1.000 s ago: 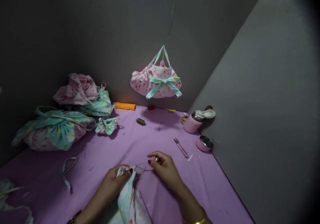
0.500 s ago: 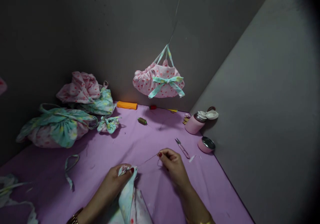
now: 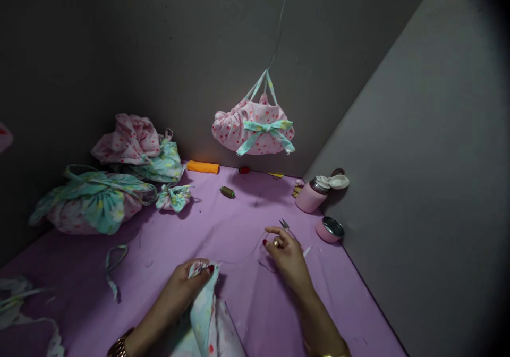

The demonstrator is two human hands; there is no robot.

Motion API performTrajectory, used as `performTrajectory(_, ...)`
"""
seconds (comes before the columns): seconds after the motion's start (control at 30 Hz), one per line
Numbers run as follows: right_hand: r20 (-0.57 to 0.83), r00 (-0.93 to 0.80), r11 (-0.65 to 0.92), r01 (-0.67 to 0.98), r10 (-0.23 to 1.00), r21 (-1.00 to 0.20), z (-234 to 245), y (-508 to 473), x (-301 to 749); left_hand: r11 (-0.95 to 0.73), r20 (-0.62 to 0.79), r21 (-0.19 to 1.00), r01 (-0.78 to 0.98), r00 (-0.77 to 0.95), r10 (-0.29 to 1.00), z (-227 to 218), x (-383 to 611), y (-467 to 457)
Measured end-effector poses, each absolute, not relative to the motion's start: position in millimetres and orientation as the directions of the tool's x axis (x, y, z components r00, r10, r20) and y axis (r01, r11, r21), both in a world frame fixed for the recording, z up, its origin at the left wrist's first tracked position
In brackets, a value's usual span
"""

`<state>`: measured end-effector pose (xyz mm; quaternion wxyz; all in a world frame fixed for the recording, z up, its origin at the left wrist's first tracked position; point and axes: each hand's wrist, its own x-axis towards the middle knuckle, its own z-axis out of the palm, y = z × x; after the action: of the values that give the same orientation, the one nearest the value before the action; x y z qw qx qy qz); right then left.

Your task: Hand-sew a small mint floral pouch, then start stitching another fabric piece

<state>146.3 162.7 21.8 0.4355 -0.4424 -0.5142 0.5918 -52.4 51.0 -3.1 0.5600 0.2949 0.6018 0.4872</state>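
Note:
My left hand (image 3: 185, 282) pinches the gathered top of a floral teal and pink cloth piece (image 3: 205, 320) lying on the purple table (image 3: 239, 298) near the front edge. A thin thread (image 3: 239, 258) runs from the cloth to my right hand (image 3: 285, 253), whose fingers are pinched together on the thread, likely on a needle too small to see. The right hand sits to the right of the cloth, just in front of small thread snips (image 3: 287, 228).
A pink cloth pouch with a teal bow (image 3: 255, 128) hangs on a string above the table's back. Several floral cloth bundles (image 3: 95, 200) lie at the left. A pink flask (image 3: 313, 193), its pink lid (image 3: 330, 229), a thread spool (image 3: 227, 192) and an orange roll (image 3: 203, 167) stand behind. Grey walls enclose the table.
My right hand has drawn the thread out to the right and away from the cloth, reaching the snips. The left hand has kept its pinch on the cloth.

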Motion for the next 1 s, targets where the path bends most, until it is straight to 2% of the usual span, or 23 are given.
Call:
performTrajectory(0.1,-0.155,-0.365,-0.168,-0.003,0.918,-0.986,14.5,147.5,125.8,0.34,-0.384,0.912,-0.231,-0.183,0.905,-4.0,-52.7,49.8)
performTrajectory(0.23,-0.311,-0.657,-0.4,0.016,0.686,-0.916,3.6,126.1,101.8,0.294,-0.346,0.913,-0.283,-0.154,0.925,-4.5,-53.0,48.5)
performTrajectory(0.3,-0.359,-0.696,-0.471,0.034,0.622,-0.882,-1.2,120.1,95.1,0.276,-0.325,0.915,-0.294,-0.136,0.936,-4.1,-53.2,48.6)
performTrajectory(0.37,-0.394,-0.671,-0.491,0.052,0.628,-0.87,-3.7,118.1,92.0,0.264,-0.311,0.919,-0.293,-0.129,0.942,-3.5,-53.3,49.2)
performTrajectory(0.5,-0.404,-0.608,-0.485,0.035,0.683,-0.874,-1.0,120.7,92.6,0.281,-0.33,0.921,-0.269,-0.158,0.931,-4.2,-53.5,50.9)
performTrajectory(0.63,-0.343,-0.586,-0.43,-0.01,0.734,-0.903,6.0,123.7,98.8,0.273,-0.315,0.936,-0.221,-0.184,0.931,-9.4,-53.5,52.1)
performTrajectory(0.7,-0.31,-0.624,-0.381,0.021,0.717,-0.924,10.2,125.2,105.0,0.274,-0.317,0.937,-0.217,-0.194,0.928,-10.7,-53.3,51.9)
performTrajectory(0.87,-0.274,-0.769,-0.258,0.147,0.578,-0.955,23.4,135.9,128.1,0.321,-0.361,0.924,-0.21,-0.197,0.911,-5.1,-53.1,50.5)
performTrajectory(1.0,-0.207,-0.717,-0.221,0.076,0.666,-0.972,31.5,148.2,146.8,0.338,-0.377,0.92,-0.199,-0.215,0.901,-1.6,-53.3,50.1)
